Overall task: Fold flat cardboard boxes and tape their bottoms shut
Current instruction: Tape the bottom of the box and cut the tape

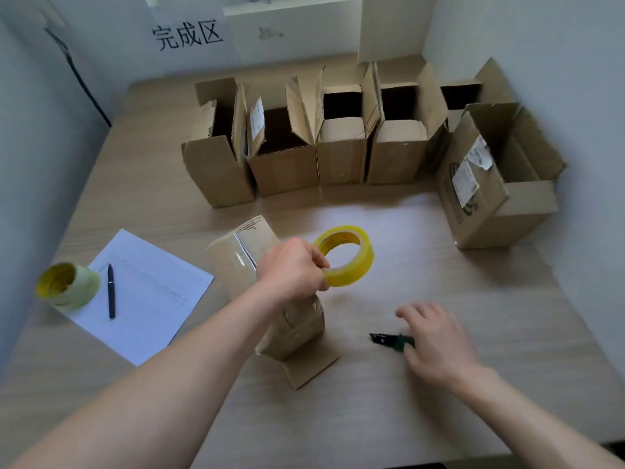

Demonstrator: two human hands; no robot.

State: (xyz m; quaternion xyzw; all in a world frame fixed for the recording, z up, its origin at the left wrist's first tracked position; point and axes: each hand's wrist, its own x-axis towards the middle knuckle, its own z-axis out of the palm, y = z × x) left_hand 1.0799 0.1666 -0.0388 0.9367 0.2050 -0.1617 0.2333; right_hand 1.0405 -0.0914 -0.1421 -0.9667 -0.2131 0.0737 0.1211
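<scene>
Two bare forearms reach in from the bottom edge over a pale wood-grain table [439, 272], which fills most of the view and is boxed in by light walls on the left, back and right.

At the far left a dark cable [81, 79] runs down the wall toward the table's corner. Below it, near the table's left edge, a yellow-cored spare tape roll [67, 286] lies on the corner of a white paper sheet [152, 292], with a black pen [111, 291] resting on the sheet just beside it.

Next comes the box being worked on [243, 262], standing bottom-up near the middle, glossy tape along its seam and one flap splayed on the table in front. The left hand [292, 269] hovers over it, fingers curled round the rim of a yellow tape roll [346, 255] held in the air.

To the right, the right hand [436, 336] has its fingers loosely spread, resting over the green handle of a utility knife [392, 340] that lies on the table; whether it grips the knife I cannot tell.

Along the back, under a wall sign [187, 35] with handwritten characters, a row of open boxes [338, 154] stands side by side, flaps up. One larger box [490, 184] with shipping labels sits at the right end, near the wall.
</scene>
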